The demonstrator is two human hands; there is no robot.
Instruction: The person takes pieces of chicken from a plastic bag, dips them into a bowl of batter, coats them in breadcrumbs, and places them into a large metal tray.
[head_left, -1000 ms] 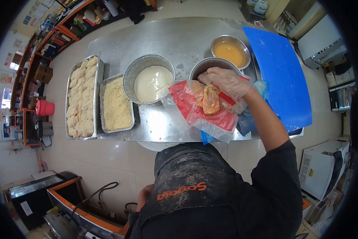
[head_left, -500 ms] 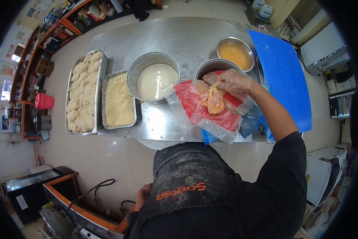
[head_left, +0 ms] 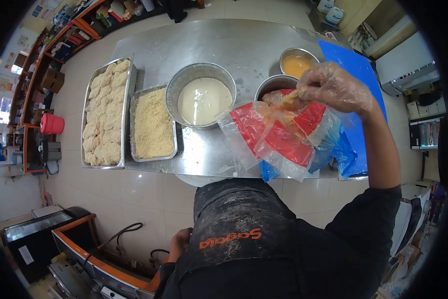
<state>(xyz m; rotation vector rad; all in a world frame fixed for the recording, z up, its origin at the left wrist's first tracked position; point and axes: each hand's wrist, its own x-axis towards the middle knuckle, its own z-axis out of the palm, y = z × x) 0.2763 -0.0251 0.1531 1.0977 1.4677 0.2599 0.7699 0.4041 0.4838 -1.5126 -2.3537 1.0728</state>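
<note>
My right hand (head_left: 336, 89), in a clear plastic glove, is raised over the right part of the table. Its fingers are closed on a raw chicken piece (head_left: 290, 102), yellowish and smeared by motion. Beneath lies a red and clear plastic bag (head_left: 286, 142), spread open across the rim of a deep metal pot (head_left: 269, 83). More raw meat may lie in the bag's mouth, but blur hides it. Low at my left side is my left hand (head_left: 181, 241), bare and against the dark apron (head_left: 239, 214); its fingers are mostly hidden.
Leftward stand a pot of white batter (head_left: 204, 102), a tray of crumbly coating (head_left: 154, 124) and a long tray of coated pieces (head_left: 107, 112). Behind the pot is a bowl of orange liquid (head_left: 296, 64). A blue board (head_left: 378, 104) lies at the right, beside blue plastic (head_left: 334, 152).
My right hand has moved up and right, lifting the chicken piece from over the red bag. The view has shifted slightly. My left hand stays low at my side.
</note>
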